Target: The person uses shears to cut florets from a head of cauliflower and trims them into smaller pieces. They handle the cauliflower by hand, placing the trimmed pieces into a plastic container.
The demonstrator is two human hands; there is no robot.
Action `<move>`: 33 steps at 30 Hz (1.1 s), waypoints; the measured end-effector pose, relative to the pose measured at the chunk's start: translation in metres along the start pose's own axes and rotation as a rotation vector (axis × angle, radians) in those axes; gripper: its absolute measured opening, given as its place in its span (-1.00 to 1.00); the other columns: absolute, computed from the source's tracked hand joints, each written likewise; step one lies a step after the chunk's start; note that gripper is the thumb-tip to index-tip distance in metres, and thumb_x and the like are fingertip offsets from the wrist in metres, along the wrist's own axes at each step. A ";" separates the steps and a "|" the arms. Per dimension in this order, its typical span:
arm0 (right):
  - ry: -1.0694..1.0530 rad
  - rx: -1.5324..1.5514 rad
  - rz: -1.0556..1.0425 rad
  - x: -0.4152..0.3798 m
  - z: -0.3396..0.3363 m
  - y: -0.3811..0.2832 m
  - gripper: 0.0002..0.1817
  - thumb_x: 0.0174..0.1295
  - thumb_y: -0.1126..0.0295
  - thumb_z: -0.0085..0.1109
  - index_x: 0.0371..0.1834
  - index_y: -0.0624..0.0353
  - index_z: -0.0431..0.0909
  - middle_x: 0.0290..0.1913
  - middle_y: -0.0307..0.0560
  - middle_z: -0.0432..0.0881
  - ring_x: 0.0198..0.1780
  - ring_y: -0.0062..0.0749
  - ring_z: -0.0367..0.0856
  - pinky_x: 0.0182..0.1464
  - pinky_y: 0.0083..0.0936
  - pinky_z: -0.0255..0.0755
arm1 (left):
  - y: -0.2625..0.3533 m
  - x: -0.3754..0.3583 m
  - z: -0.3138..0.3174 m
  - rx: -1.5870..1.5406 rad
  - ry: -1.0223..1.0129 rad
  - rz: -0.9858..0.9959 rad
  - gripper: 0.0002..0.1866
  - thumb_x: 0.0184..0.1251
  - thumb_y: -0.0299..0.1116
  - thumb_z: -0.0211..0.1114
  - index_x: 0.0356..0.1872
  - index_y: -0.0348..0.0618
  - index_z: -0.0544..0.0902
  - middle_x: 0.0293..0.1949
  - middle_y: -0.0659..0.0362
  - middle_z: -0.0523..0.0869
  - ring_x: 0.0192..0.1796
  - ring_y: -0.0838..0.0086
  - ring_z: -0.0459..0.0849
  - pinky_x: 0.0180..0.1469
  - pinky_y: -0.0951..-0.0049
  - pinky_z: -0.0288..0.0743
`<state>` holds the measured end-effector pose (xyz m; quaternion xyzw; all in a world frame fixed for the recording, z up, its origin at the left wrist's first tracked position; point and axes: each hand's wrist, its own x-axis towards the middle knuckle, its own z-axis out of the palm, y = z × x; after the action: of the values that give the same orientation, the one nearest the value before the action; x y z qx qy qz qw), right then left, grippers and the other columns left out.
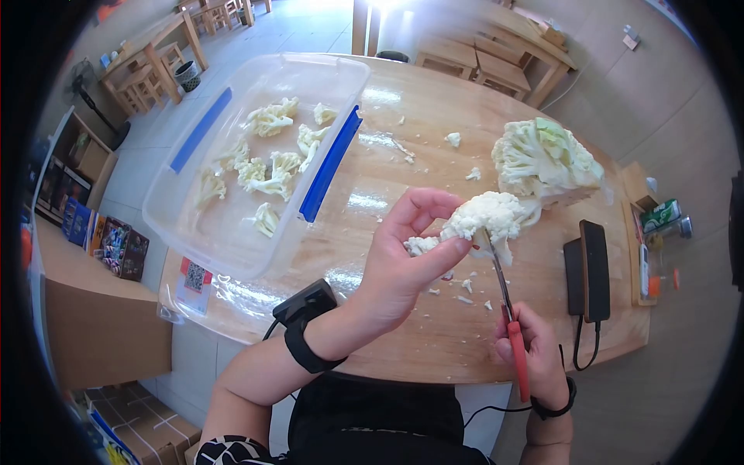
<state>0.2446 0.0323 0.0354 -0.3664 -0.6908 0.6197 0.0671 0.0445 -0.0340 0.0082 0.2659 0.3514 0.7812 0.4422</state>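
Note:
My left hand (407, 252) is closed around a piece of cauliflower (492, 215), thumb below and fingers behind it. A smaller floret (421, 246) shows under its curled fingers. My right hand (535, 349) grips the red handles of a pair of scissors (515, 345). Their metal blades point up and reach the underside of the cauliflower piece; the tips are hidden against it. Beyond, at the right, a large chunk of cauliflower (546, 163) with pale green leaf rests on the wooden table (418, 341).
A clear plastic box (256, 267) with blue latches stands at the left, several florets (271, 174) inside. Crumbs are scattered across the tabletop. A black power bank (594, 271) with a cable lies at right, beside a wooden tray (639, 232) holding a green can (660, 216).

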 end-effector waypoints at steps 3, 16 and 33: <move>0.010 -0.031 -0.049 0.001 -0.001 0.004 -0.77 0.05 0.40 0.23 -0.30 0.19 0.38 -0.54 -0.41 0.27 -0.51 -0.78 0.15 -0.49 -0.74 0.09 | 0.001 -0.001 -0.001 0.008 0.006 -0.021 -0.66 0.14 -0.53 0.23 -0.05 -0.14 0.39 -0.02 0.20 0.52 -0.21 0.71 0.54 -0.30 0.74 0.46; 0.006 -0.466 -0.171 -0.010 -0.015 -0.027 -0.78 0.09 0.34 0.23 -0.49 0.21 0.41 -0.71 -0.36 0.22 -0.62 -0.77 0.15 -0.60 -0.68 0.05 | 0.025 -0.004 0.001 -0.043 -0.151 -0.050 -0.50 0.16 -0.46 0.13 0.18 -0.10 0.33 -0.07 0.16 0.57 -0.31 0.74 0.50 -0.56 0.78 0.27; -0.004 0.179 -0.195 -0.011 0.006 -0.014 -0.81 0.08 0.46 0.23 -0.36 0.19 0.37 -0.53 -0.34 0.43 -0.50 -0.76 0.36 -0.47 -0.80 0.22 | 0.084 -0.039 0.008 0.021 0.114 0.024 -0.38 0.10 -0.26 0.13 0.22 -0.29 0.27 0.14 0.09 0.34 0.14 0.39 0.29 0.16 0.41 0.24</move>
<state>0.2433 0.0209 0.0512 -0.2890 -0.6651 0.6701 0.1582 0.0259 -0.0964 0.0747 0.2297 0.3811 0.7966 0.4090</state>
